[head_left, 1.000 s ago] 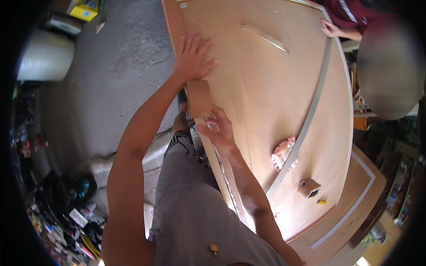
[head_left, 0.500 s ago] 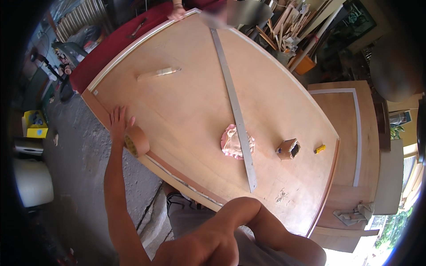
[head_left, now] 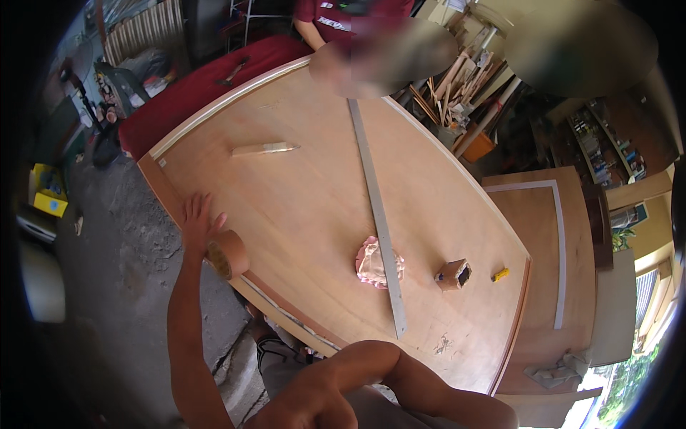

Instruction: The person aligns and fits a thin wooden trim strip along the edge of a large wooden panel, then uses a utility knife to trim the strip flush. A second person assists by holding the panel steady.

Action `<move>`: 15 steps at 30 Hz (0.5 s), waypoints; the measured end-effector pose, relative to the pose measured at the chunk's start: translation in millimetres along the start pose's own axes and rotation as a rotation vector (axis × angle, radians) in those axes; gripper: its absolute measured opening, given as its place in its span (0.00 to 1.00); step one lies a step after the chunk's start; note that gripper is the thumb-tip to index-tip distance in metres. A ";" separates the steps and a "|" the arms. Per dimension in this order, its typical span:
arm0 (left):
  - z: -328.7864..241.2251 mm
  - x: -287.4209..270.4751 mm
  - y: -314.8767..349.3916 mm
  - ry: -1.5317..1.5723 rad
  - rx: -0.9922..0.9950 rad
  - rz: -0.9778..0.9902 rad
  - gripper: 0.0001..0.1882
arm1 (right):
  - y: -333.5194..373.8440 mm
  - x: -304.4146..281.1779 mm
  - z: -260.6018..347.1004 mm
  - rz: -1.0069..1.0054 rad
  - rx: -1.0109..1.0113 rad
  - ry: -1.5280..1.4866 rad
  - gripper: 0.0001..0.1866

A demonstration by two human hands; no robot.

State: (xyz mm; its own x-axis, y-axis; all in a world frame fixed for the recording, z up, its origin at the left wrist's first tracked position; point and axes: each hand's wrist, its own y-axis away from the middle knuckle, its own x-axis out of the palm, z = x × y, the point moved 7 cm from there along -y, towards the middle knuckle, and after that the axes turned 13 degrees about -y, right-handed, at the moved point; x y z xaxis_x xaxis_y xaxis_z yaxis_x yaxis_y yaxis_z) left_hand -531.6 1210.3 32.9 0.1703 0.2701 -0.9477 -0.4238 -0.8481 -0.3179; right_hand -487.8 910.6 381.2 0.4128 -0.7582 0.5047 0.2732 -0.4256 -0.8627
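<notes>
My left hand (head_left: 200,220) lies with fingers stretched out on the left edge of a large wooden panel (head_left: 307,193). Against its wrist and thumb side, a wide roll of brown tape (head_left: 228,254) sits at the panel's border. A brown strip (head_left: 296,312) runs along the near edge from beside the roll. A bent bare arm (head_left: 436,386) crosses the lower edge of the view, and my right hand does not show. Across the panel lies a long metal straightedge (head_left: 373,186), its lower part over a pink-edged cloth pad (head_left: 369,264).
On the panel are a pencil-shaped wooden piece (head_left: 264,149), a small brown box (head_left: 453,274), a yellow cutter (head_left: 500,274) and small scraps (head_left: 444,344). A person in a dark red shirt (head_left: 325,21) stands at the far edge. Wood offcuts (head_left: 457,86) lean behind; another panel (head_left: 532,264) lies right.
My view has shifted, so the panel appears lower. The other person's hand at the far edge no longer shows, and their shirt has come into view. My left hand stays at the panel's edge.
</notes>
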 end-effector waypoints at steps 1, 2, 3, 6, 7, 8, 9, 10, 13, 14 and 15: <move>-4.7 0.2 0.4 0.001 0.024 -0.045 0.36 | 2.7 -0.9 -3.1 -0.002 0.019 0.000 0.14; -10.0 2.7 -1.6 0.004 0.047 -0.090 0.36 | 4.4 -2.8 -5.7 -0.002 0.043 0.000 0.14; -15.8 4.7 -3.7 0.008 0.069 -0.135 0.35 | 4.1 -3.8 -7.4 -0.015 0.040 -0.016 0.15; -10.4 10.0 0.1 0.000 0.056 -0.194 0.35 | -4.0 -12.8 -9.6 0.064 -0.085 0.002 0.16; -8.3 10.2 0.8 0.007 0.044 -0.196 0.35 | -3.9 -16.0 -8.8 0.097 -0.056 0.077 0.14; -4.2 8.1 2.1 0.006 0.027 -0.188 0.34 | -3.3 -19.0 -7.9 0.135 -0.032 0.147 0.13; 4.2 4.5 6.5 -0.005 0.004 -0.172 0.34 | 6.3 -23.2 1.4 0.175 0.078 0.259 0.09; 18.9 0.2 12.9 -0.033 -0.008 -0.203 0.33 | 16.7 -36.0 11.7 0.055 0.124 0.436 0.08; -7.3 -10.1 1.2 -0.013 0.025 -0.203 0.33 | 101.8 -86.6 88.8 -0.759 0.196 1.337 0.18; -7.2 -7.1 -1.1 -0.060 0.017 -0.162 0.34 | 143.9 -104.1 113.4 -1.177 0.286 1.617 0.23; -10.7 -8.6 -1.5 -0.096 0.015 -0.194 0.35 | 181.2 -124.6 127.7 -1.405 0.378 1.770 0.28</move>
State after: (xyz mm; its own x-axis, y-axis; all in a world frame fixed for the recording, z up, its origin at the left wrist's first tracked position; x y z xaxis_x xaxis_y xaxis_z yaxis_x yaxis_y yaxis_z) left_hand -522.9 1204.4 41.9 0.1643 0.4702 -0.8671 -0.4047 -0.7696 -0.4940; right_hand -378.7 991.0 166.0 -0.9720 0.2027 -0.1189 -0.2079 -0.9776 0.0331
